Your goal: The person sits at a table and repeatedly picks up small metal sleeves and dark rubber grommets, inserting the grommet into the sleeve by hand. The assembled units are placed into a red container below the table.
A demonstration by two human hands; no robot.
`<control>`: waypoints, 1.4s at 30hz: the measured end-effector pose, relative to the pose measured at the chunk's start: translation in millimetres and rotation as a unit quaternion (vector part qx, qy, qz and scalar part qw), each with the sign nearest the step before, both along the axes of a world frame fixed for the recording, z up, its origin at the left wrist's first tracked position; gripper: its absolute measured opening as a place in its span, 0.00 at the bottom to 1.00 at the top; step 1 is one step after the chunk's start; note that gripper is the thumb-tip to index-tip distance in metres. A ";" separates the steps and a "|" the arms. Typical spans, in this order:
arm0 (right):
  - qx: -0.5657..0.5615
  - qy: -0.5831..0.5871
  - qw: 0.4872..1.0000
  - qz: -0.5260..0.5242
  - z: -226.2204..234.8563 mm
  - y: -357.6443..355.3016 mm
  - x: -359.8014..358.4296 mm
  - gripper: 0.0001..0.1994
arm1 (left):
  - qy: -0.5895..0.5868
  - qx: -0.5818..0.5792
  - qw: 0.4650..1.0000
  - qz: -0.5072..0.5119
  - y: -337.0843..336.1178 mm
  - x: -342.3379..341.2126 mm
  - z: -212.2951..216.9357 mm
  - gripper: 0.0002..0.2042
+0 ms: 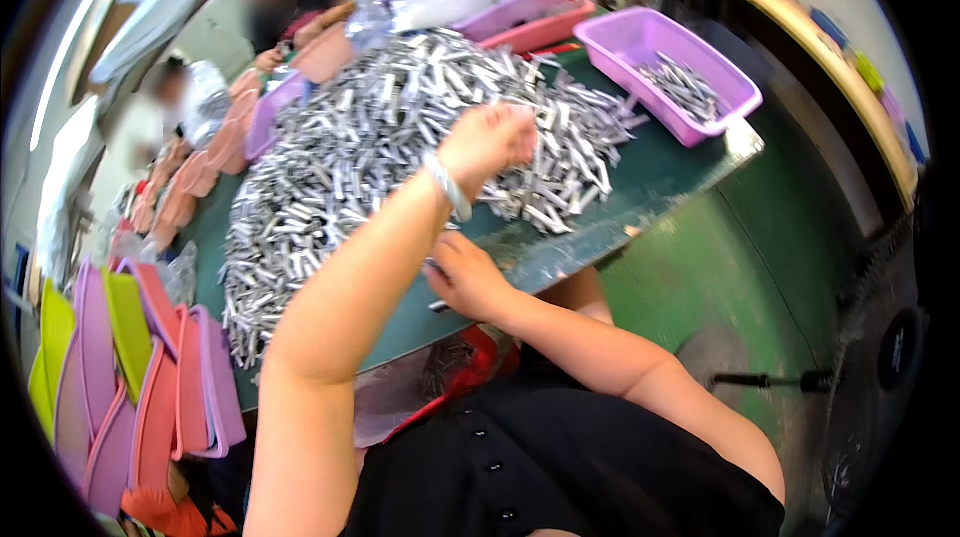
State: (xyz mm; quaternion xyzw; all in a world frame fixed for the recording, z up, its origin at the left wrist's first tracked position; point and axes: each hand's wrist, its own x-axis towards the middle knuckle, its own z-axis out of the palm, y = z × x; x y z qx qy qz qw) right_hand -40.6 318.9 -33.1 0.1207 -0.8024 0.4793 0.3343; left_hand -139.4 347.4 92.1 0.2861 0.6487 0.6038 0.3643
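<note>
A broad heap of small silver-grey strip-like pieces (350, 157) covers much of the green table (590, 227). My left hand (487, 142), with a pale bangle (447, 187) at the wrist, hovers over the right part of the heap. Its fingers are curled in, slightly blurred, and what they hold, if anything, is hidden. Closer to me, my right hand (468, 277) is at the table's near edge, below the left wrist. Its fingers are bent together; their tips are partly hidden, with a small silver-grey piece (438, 307) right beside them.
A purple basin (735, 87) with some similar pieces stands at the table's right end. Stacked purple, pink and green basins (150, 367) are at the lower left. Beneath the near edge is a red-rimmed container (480, 362). Other people (290, 7) sit across the table.
</note>
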 end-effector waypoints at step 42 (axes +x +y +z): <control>0.121 0.015 0.984 0.129 32.6 -7.2 17.1 0.18 | 0.418 0.115 0.848 0.304 -235.5 102.2 -84.6 0.13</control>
